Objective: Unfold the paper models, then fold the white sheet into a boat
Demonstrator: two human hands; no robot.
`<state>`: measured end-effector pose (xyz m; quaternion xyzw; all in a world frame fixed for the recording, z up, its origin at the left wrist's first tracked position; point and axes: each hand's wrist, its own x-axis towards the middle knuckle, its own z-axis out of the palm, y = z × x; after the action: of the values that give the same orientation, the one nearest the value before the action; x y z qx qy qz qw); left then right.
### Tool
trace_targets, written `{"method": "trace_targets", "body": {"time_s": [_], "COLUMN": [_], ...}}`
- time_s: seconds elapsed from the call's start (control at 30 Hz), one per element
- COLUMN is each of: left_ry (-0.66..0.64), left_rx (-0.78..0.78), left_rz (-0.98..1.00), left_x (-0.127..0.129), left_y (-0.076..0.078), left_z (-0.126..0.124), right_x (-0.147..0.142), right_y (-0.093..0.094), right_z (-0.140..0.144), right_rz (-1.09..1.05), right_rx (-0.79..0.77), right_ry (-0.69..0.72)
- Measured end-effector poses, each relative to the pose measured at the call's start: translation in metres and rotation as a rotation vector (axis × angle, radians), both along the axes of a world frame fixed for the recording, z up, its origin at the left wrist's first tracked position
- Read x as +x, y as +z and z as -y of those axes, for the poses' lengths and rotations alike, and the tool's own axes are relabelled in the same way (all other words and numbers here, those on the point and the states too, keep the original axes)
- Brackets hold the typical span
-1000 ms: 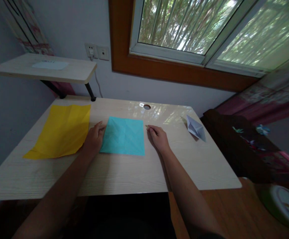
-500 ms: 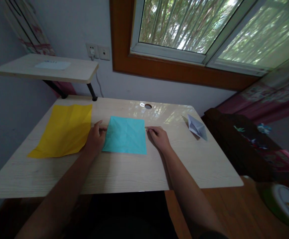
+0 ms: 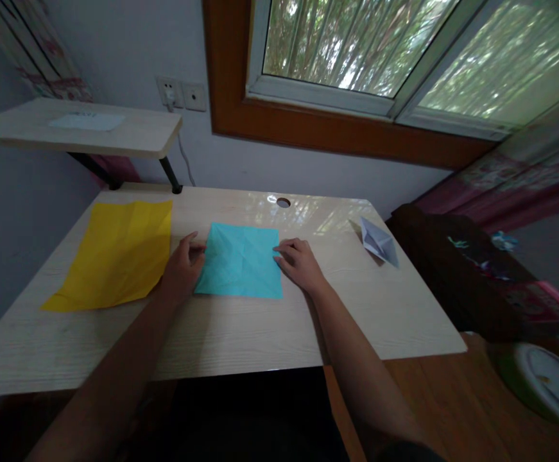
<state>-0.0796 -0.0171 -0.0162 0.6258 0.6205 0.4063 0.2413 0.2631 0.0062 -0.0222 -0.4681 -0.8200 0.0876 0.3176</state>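
Note:
A creased square sheet of light-blue paper lies flat on the desk between my two hands. My left hand rests at its left edge, thumb and fingers apart, the fingertips touching or very near the paper. At the opposite edge, my right hand has its thumb and forefinger parted, with the tips on the paper's border. Just left of my left hand is a larger yellow sheet, slightly wavy, its right side close to my wrist.
A folded white paper shape stands on the right of the pale desk. A raised shelf on black legs occupies the back left, with a white sheet on it. The desk has a round hole near its back edge.
My right hand's pinched fingers have parted and moved slightly left onto the blue paper's edge. My left hand stays by the left edge. The whole view has shifted a little.

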Motion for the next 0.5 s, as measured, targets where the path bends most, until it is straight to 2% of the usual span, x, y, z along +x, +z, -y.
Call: {"method": "trace_targets", "body": {"time_s": [0.33,0.5], "left_ry": [-0.004,0.008], "left_rx": [0.065,0.004], "left_rz": [0.273,0.498], "left_x": [-0.0012,0.0008], "left_y": [-0.0005,0.0011], "left_z": [-0.0021,-0.0029], "right_x": [-0.0008,-0.0007], "right_y": [0.0013,0.0013], "right_z": [0.0015,0.0028], "right_rz": [0.068,0.077], "right_rx": [-0.039,-0.047], "right_ry": [-0.013,-0.013]}}
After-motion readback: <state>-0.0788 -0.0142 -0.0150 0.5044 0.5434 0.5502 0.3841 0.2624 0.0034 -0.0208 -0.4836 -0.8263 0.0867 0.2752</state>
